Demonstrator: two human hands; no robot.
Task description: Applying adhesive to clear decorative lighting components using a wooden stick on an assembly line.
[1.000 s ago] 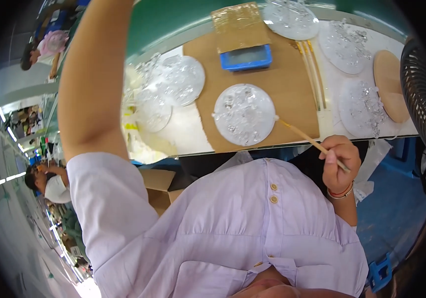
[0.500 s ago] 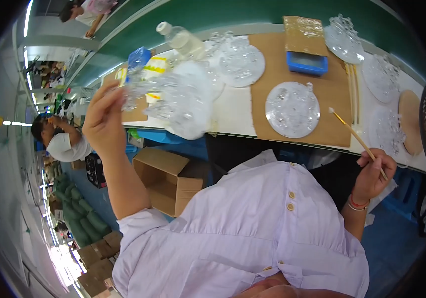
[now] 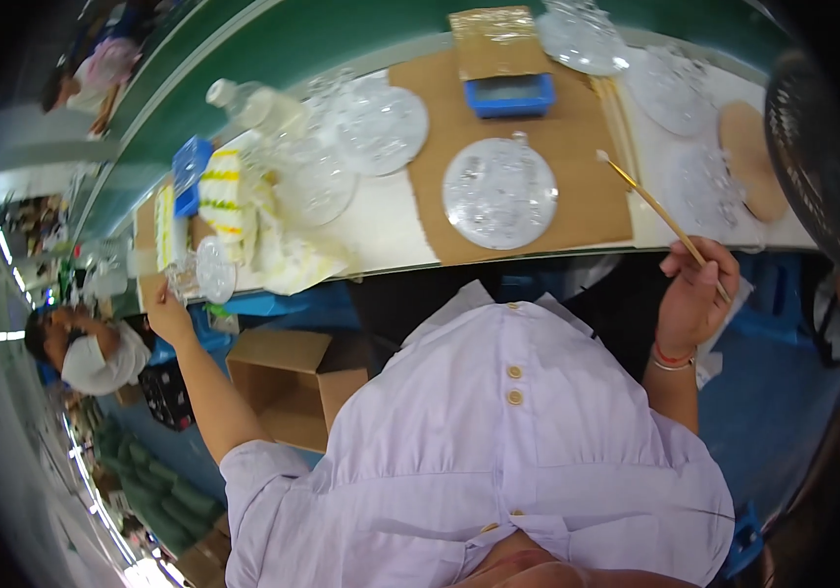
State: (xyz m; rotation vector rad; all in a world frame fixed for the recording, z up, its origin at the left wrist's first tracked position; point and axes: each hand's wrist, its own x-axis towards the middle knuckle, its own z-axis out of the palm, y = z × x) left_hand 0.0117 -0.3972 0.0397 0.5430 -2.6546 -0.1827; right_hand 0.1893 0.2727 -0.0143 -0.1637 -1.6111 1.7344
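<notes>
At the bench's left end, my left hand [image 3: 167, 316] is closed on the clear, spiky part of a transparent plastic piece, whose round disc [image 3: 215, 269] is turned to the right. My right hand [image 3: 699, 294] grips a thin wooden-handled brush [image 3: 670, 223] by its lower end, its pale tip pointing up and left over the bench. A round clear disc with small transparent parts on it [image 3: 499, 193] lies on the brown cardboard sheet [image 3: 587, 211] between my hands. Neither hand touches that disc.
More clear discs [image 3: 378, 127] lie left of the cardboard and others [image 3: 670, 93] at the right. A blue tray [image 3: 509, 96], capped bottle [image 3: 258, 106], yellow-striped cloth [image 3: 229, 201] and black fan [image 3: 822, 162] are around. An open carton [image 3: 278, 387] stands below the bench.
My left hand has carried the clear piece leftward and lower, to the bench's left end. The brush stays in my right hand. The whole view has shifted.
</notes>
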